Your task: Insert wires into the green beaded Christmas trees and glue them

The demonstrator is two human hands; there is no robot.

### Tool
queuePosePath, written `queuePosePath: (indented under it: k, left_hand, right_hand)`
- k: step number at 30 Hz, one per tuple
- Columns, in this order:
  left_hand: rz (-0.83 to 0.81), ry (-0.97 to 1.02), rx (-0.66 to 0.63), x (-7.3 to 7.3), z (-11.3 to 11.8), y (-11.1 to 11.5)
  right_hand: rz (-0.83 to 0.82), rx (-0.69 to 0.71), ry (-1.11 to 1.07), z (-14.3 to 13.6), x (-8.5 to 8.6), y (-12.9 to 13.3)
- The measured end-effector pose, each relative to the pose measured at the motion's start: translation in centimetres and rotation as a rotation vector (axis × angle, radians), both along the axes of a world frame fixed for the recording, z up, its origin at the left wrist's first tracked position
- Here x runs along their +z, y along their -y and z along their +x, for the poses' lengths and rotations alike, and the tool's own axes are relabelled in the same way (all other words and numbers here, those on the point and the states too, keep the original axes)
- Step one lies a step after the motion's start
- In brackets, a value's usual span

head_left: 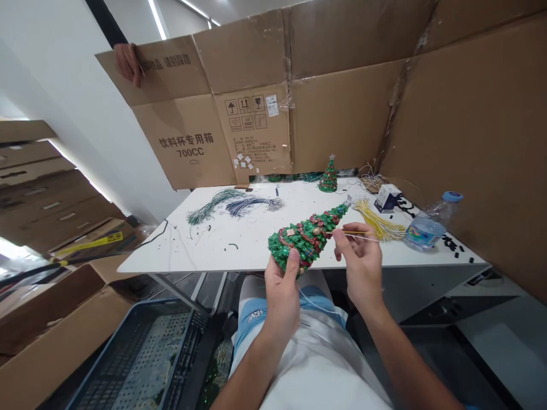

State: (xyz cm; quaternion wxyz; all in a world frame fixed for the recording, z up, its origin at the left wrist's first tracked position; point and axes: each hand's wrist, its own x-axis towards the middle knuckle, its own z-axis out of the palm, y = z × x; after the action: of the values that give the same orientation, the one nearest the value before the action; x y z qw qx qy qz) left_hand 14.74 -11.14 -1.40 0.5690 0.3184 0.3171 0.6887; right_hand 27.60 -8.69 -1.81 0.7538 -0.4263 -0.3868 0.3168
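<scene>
My left hand [284,290] is closed around the base of a small green Christmas tree ornament [310,236], tilted with its star tip up to the right. Red garland and gold balls decorate it. Close to the tree's right side, my right hand [362,259] pinches a thin yellow and white wire [356,234], whose end reaches the tree's surface. A white wire [318,303] hangs below the tree over my lap. Just past my right hand lies a bundle of yellow wires [380,222] on the white table [252,250].
A second Christmas tree [328,177] stands at the back. Green wires [211,206] and blue wires [252,204] lie left. At right are a small box [387,198], a plastic bottle [427,228] and black bits. Cardboard [342,114] walls the table; another person's hand [128,62] grips its top.
</scene>
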Motion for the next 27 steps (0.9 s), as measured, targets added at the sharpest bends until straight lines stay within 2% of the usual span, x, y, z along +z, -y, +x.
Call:
queuePosePath:
  k: [5, 7, 10, 16, 20, 27]
  left_hand:
    - [0.008, -0.037, 0.021, -0.4, -0.3, -0.4]
    - [0.011, -0.037, 0.017, -0.5, -0.3, -0.4]
    - [0.027, -0.024, 0.003, -0.5, -0.2, -0.3]
    - [0.078, -0.010, -0.022, -0.7, -0.2, -0.3]
    - [0.092, 0.004, -0.041, -0.6, -0.2, -0.2]
    - [0.066, 0.016, -0.027, -0.5, -0.2, -0.3]
  right_hand:
    - [0.065, 0.174, -0.033, 1.1, 0.3, 0.0]
    - [0.087, 0.188, -0.030, 1.3, 0.5, 0.1]
    - [0.116, 0.126, 0.049, 1.4, 0.9, 0.4]
    - [0.201, -0.109, 0.366, 1.8, 1.1, 1.3]
    - [0.205, -0.124, 0.392, 2.2, 1.1, 1.4]
    - [0.167, -0.034, 0.380, 2.5, 1.4, 1.5]
